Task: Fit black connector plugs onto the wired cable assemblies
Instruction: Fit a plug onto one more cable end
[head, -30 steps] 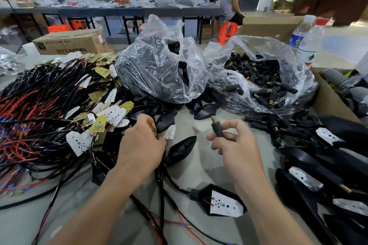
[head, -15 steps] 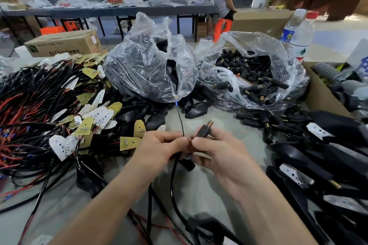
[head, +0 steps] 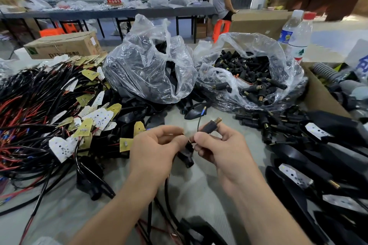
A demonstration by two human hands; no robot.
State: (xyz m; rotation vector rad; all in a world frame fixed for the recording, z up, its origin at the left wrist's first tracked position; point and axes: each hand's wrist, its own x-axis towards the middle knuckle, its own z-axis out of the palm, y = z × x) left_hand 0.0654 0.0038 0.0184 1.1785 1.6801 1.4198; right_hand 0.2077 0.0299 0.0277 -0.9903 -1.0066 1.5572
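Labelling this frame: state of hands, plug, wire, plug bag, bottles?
left hand: pinches wire.
right hand: pinches black plug.
black plug: held off table, brass tip up.
wire: blue-tipped end free, pointing up.
plug bag: open, holds plugs.
bottles: upright, capped.

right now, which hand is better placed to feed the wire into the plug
Left, probably: the left hand pinches the wire right beside the plug, which the right hand grips.

Two clear plastic bags point(head: 147, 77) are sitting side by side, far off. Two water bottles point(head: 299, 34) are standing far right, one cardboard box point(head: 63, 45) far left. Near, the left hand point(head: 157, 151) is gripping one cable point(head: 166, 187), the right hand point(head: 221, 149) one black connector plug point(head: 209, 126).
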